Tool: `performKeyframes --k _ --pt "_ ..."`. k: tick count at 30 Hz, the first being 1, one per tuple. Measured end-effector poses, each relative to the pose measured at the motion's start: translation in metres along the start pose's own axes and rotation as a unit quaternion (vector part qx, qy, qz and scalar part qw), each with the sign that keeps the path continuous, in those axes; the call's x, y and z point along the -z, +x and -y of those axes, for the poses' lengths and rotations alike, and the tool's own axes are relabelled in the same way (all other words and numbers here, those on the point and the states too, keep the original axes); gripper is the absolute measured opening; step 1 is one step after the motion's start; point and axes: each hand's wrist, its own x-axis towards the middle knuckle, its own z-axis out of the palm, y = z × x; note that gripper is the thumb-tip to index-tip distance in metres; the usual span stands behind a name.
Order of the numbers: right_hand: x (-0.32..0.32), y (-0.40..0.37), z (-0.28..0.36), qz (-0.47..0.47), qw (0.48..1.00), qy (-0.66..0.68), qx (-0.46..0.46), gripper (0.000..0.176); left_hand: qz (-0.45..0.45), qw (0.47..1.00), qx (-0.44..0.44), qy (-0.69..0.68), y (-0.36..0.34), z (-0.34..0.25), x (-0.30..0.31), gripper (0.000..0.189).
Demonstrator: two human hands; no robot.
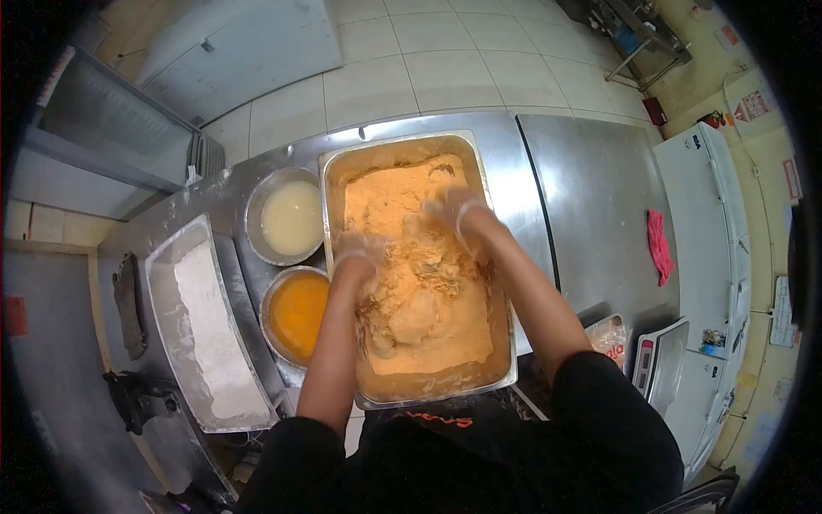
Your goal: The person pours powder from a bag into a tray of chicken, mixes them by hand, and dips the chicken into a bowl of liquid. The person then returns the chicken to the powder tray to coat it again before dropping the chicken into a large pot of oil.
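A deep metal tray (505, 377) stands at the near edge of the steel table, holding orange crumbly powder (385, 193) with paler lumps (419, 317) in the middle and near part. My left hand (360, 254) is over the left side of the tray, at the powder, smeared by motion. My right hand (454, 210) is in the upper right part of the tray, also blurred, at the edge of the crumbly mix. Both hands seem to wear thin clear gloves. Fingers and anything between them cannot be made out.
Left of the tray are a bowl of pale liquid (292, 218), a bowl of orange liquid (300, 315) and a long metal bin of white powder (210, 334). At right lie a pink cloth (658, 247), a scale (661, 364) and a plastic bag (608, 337).
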Motion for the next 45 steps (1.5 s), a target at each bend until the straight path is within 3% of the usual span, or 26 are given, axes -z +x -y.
performKeyframes --k 2,4,5,6,9,12,15,16,18,19,21,23,25,28,29,30,31,32,33,36,38,40,41,42,43,45 --pt "-0.013 0.070 -0.022 -0.390 0.911 -0.101 0.086 0.091 -0.222 0.950 -0.067 0.208 0.024 -0.002 -0.015 0.084" --pt "-0.032 0.080 -0.008 -0.369 0.927 -0.056 0.045 0.096 -0.292 0.923 -0.099 0.230 0.060 0.009 -0.034 0.085" --pt "-0.041 0.082 0.000 -0.359 0.932 -0.031 0.023 0.099 -0.246 0.946 -0.105 0.183 0.081 0.017 -0.042 0.085" --pt "-0.022 0.038 0.018 -0.176 0.981 0.075 0.001 0.103 -0.151 0.977 -0.090 0.122 0.084 0.015 -0.036 0.089" --pt "-0.039 0.032 0.006 0.002 0.957 0.286 0.050 0.104 0.169 0.984 0.014 -0.048 0.070 -0.009 0.007 0.099" --pt "-0.056 0.057 -0.015 -0.042 0.966 0.239 0.083 0.095 0.340 0.939 0.049 -0.028 0.066 0.015 0.001 0.089" --pt "-0.086 0.007 -0.017 -0.206 0.959 0.190 -0.033 0.085 0.055 0.997 0.037 -0.049 0.002 0.026 -0.027 0.090" --pt "-0.105 -0.012 -0.020 -0.171 0.980 -0.092 0.033 0.080 0.009 0.995 0.090 -0.047 -0.013 0.031 -0.048 0.088" --pt "-0.163 0.006 -0.045 -0.120 0.981 -0.139 0.057 0.072 -0.086 0.976 0.197 -0.048 -0.026 0.046 -0.104 0.085" --pt "-0.205 0.050 -0.069 -0.112 0.989 0.098 0.015 0.070 -0.062 0.955 0.244 -0.154 -0.020 0.050 -0.115 0.084" --pt "-0.244 0.066 -0.082 -0.211 0.904 0.281 0.242 0.063 -0.027 0.887 0.309 -0.341 -0.015 0.053 -0.117 0.083" --pt "-0.226 0.053 -0.067 -0.219 0.815 0.491 0.214 0.059 -0.024 0.804 0.338 -0.488 -0.029 0.038 -0.086 0.082" --pt "-0.162 -0.015 -0.017 -0.117 0.702 0.697 -0.090 0.055 -0.026 0.797 0.304 -0.522 -0.046 0.052 -0.078 0.085" --pt "-0.168 -0.045 -0.045 -0.255 0.886 0.387 0.030 0.065 0.005 0.919 0.208 -0.336 -0.074 0.084 -0.095 0.092" --pt "-0.198 -0.035 -0.056 -0.200 0.967 0.152 0.037 0.066 0.037 0.957 0.208 -0.197 -0.101 0.068 -0.096 0.095" --pt "-0.225 -0.026 -0.058 -0.180 0.974 0.138 0.003 0.066 0.069 0.975 0.205 -0.053 -0.117 0.056 -0.099 0.099" --pt "-0.251 -0.017 -0.059 -0.158 0.979 0.123 -0.030 0.067 0.075 0.952 0.244 -0.172 -0.114 0.049 -0.105 0.099" --pt "-0.267 -0.013 -0.043 -0.174 0.922 0.331 -0.099 0.067 0.081 0.912 0.279 -0.288 -0.111 0.043 -0.112 0.098" --pt "-0.277 -0.013 -0.034 -0.180 0.816 0.524 -0.163 0.068 0.086 0.858 0.311 -0.399 -0.108 0.041 -0.115 0.098" --pt "-0.212 -0.049 -0.025 -0.037 0.656 0.754 0.001 0.072 0.087 0.805 0.370 -0.456 -0.098 0.020 -0.083 0.093" --pt "-0.206 -0.039 -0.050 -0.071 0.739 0.668 -0.053 0.077 0.089 0.817 0.353 -0.446 -0.093 0.043 -0.094 0.102" --pt "-0.234 -0.031 -0.073 -0.194 0.884 0.422 -0.052 0.078 0.109 0.910 0.256 -0.307 -0.096 0.057 -0.103 0.112" --pt "-0.274 -0.031 -0.085 -0.286 0.938 0.193 -0.024 0.076 0.124 0.960 0.175 -0.178 -0.104 0.059 -0.107 0.113" --pt "-0.295 -0.017 -0.092 -0.286 0.955 0.080 -0.001 0.075 0.135 0.986 0.091 -0.044 -0.112 0.061 -0.112 0.115" --pt "-0.317 -0.003 -0.097 -0.293 0.955 -0.034 0.022 0.074 0.123 0.987 0.103 -0.012 -0.110 0.062 -0.131 0.115" --pt "-0.327 0.016 -0.084 -0.185 0.981 0.032 0.042 0.071 0.097 0.986 0.124 0.053 -0.103 0.064 -0.182 0.116"
